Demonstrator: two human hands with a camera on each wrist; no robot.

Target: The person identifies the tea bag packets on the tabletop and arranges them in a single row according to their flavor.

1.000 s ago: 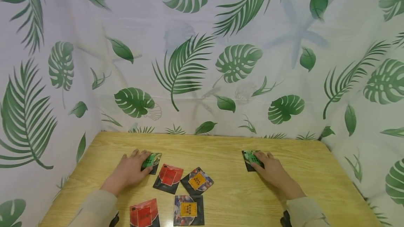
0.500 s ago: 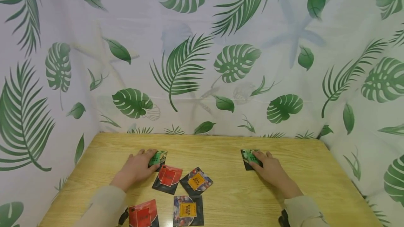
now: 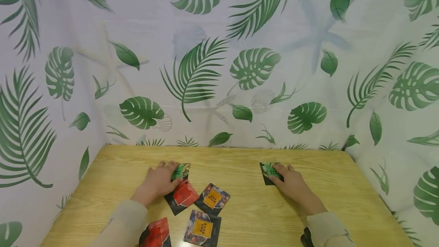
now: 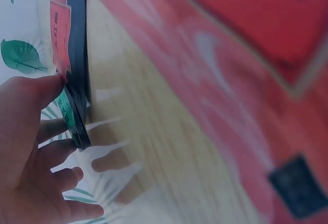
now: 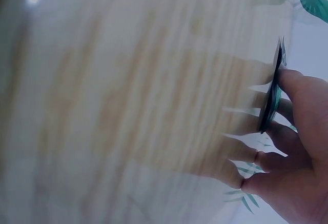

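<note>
In the head view my left hand (image 3: 159,181) pinches a green-and-black packet (image 3: 183,170), fingers at its far edge and thumb at its near edge. Directly below it lies a red-and-black packet (image 3: 182,196), with my left thumb right at its upper edge. My right hand (image 3: 291,184) holds another green-and-black packet (image 3: 267,170) by its right side, thumb and fingers spread across it. The right wrist view shows this packet (image 5: 271,90) edge-on between thumb and fingers, close over the table. In the left wrist view the left packet's green label (image 4: 65,108) shows beside the thumb.
Two packets with yellow labels, one upper (image 3: 212,199) and one lower (image 3: 203,228), lie in the middle of the wooden table (image 3: 240,216). A second red packet (image 3: 156,233) lies near the left sleeve. A leaf-print cloth (image 3: 205,87) hangs behind and at both sides.
My left hand has slid its green packet to the right, against the red packet, which has turned. The lower yellow-labelled packet has also turned slightly. My right hand stays at its packet.
</note>
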